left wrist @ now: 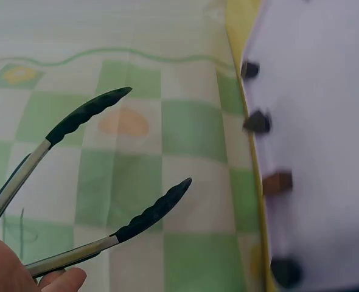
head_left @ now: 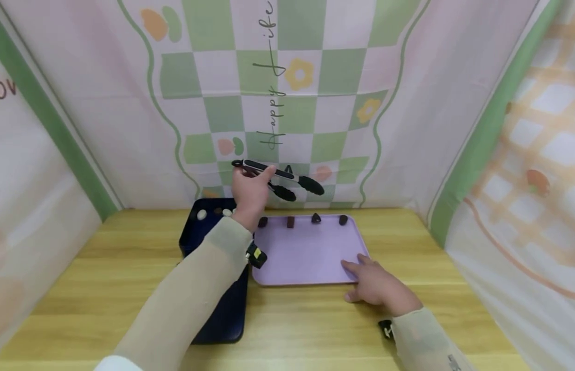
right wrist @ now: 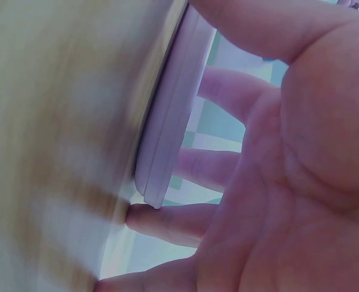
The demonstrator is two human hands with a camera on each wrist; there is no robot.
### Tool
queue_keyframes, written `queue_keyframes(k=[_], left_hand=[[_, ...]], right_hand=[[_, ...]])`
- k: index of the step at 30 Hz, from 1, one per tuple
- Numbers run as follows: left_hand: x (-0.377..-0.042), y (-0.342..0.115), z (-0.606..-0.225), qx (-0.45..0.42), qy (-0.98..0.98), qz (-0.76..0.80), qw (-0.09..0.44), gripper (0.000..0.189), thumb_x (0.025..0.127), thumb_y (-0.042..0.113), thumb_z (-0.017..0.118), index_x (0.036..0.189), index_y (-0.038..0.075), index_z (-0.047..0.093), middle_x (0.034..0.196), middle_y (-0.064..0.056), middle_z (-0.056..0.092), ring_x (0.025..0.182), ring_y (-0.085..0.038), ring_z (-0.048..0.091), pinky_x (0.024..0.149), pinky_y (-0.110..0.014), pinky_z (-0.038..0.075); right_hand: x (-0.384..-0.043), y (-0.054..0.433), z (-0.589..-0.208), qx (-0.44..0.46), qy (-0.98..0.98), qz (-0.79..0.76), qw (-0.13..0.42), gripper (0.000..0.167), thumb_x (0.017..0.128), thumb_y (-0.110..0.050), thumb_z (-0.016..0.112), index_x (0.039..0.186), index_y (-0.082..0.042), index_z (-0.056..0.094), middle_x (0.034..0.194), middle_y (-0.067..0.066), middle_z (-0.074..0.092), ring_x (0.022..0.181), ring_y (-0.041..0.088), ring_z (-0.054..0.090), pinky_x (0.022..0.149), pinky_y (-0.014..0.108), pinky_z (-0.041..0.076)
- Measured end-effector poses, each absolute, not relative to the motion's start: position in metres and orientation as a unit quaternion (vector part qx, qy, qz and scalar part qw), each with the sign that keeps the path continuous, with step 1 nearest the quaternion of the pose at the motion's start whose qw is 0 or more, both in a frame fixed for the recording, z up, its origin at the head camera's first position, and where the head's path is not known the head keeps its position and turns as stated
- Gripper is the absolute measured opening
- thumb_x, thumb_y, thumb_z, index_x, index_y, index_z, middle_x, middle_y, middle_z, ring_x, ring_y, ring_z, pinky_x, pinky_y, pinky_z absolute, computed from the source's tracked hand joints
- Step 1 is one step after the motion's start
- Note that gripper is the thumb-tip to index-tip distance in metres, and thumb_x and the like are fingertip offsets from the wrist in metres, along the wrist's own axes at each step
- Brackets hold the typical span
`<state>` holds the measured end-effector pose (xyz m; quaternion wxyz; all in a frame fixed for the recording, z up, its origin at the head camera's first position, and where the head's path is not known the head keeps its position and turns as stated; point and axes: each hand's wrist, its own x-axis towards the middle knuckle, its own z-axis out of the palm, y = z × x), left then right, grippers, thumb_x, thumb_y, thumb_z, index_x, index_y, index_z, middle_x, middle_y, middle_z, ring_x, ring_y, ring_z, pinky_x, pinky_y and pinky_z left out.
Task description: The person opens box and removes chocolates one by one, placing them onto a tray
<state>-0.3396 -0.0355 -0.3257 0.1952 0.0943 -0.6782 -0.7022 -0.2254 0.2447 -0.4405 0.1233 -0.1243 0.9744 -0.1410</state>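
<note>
My left hand grips a pair of kitchen tongs, raised above the far end of the table. In the left wrist view the two black scalloped tips of the tongs stand wide apart with nothing between them. Below lies a lilac tray; a brown block, a dark triangular piece and other small dark pieces line its far edge. At the tray's near right corner rests my right hand, fingers spread. The right wrist view shows some fingertips at the tray's rim and others on the table.
Left of the tray stands a dark navy container with several white pieces and a brown one at its far end. My left forearm covers part of it. A patterned cloth hangs behind the wooden table.
</note>
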Motion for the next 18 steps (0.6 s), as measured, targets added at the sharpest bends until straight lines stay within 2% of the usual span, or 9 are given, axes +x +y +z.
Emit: queue_keyframes(k=[4, 9, 12, 15, 18], left_hand=[[-0.342, -0.060, -0.320, 0.077, -0.688, -0.692, 0.205, 0.048, 0.084, 0.038, 0.082, 0.116, 0.016, 0.055, 0.102, -0.005, 0.062, 0.085, -0.020, 0.060, 0.067, -0.035, 0.050], [-0.343, -0.092, -0.312, 0.049, -0.707, -0.666, 0.235, 0.045, 0.085, 0.034, 0.082, 0.115, 0.014, 0.055, 0.099, -0.007, 0.062, 0.079, -0.021, 0.056, 0.063, -0.035, 0.047], [-0.342, -0.112, -0.307, 0.043, -0.740, -0.618, 0.262, 0.041, 0.086, 0.031, 0.081, 0.112, 0.013, 0.055, 0.096, -0.005, 0.060, 0.077, -0.021, 0.055, 0.063, -0.034, 0.047], [-0.340, -0.130, -0.303, 0.038, -0.785, -0.549, 0.286, 0.042, 0.087, 0.034, 0.079, 0.106, 0.008, 0.053, 0.091, -0.007, 0.054, 0.075, -0.024, 0.051, 0.064, -0.036, 0.043], [-0.338, -0.147, -0.303, 0.033, -0.823, -0.485, 0.294, 0.050, 0.088, 0.040, 0.077, 0.118, 0.005, 0.056, 0.095, -0.011, 0.048, 0.078, -0.027, 0.045, 0.066, -0.038, 0.039]], right_hand=[[-0.225, 0.246, -0.440, -0.129, 0.974, -0.141, 0.120, 0.081, 0.078, -0.034, 0.084, 0.146, -0.005, 0.049, 0.149, 0.041, 0.023, 0.127, 0.069, 0.025, 0.101, 0.074, 0.025], [-0.225, 0.247, -0.440, -0.132, 0.974, -0.139, 0.119, 0.081, 0.079, -0.034, 0.083, 0.146, -0.005, 0.049, 0.149, 0.042, 0.023, 0.127, 0.070, 0.025, 0.101, 0.074, 0.024], [-0.225, 0.247, -0.440, -0.132, 0.974, -0.140, 0.120, 0.082, 0.078, -0.033, 0.084, 0.146, -0.004, 0.049, 0.148, 0.042, 0.023, 0.126, 0.070, 0.024, 0.101, 0.074, 0.024], [-0.225, 0.247, -0.440, -0.129, 0.974, -0.144, 0.122, 0.082, 0.078, -0.033, 0.084, 0.146, -0.004, 0.049, 0.148, 0.043, 0.022, 0.126, 0.070, 0.023, 0.101, 0.074, 0.023], [-0.226, 0.247, -0.440, -0.128, 0.973, -0.145, 0.124, 0.082, 0.078, -0.034, 0.084, 0.147, -0.005, 0.048, 0.149, 0.042, 0.021, 0.127, 0.070, 0.023, 0.102, 0.074, 0.023]])
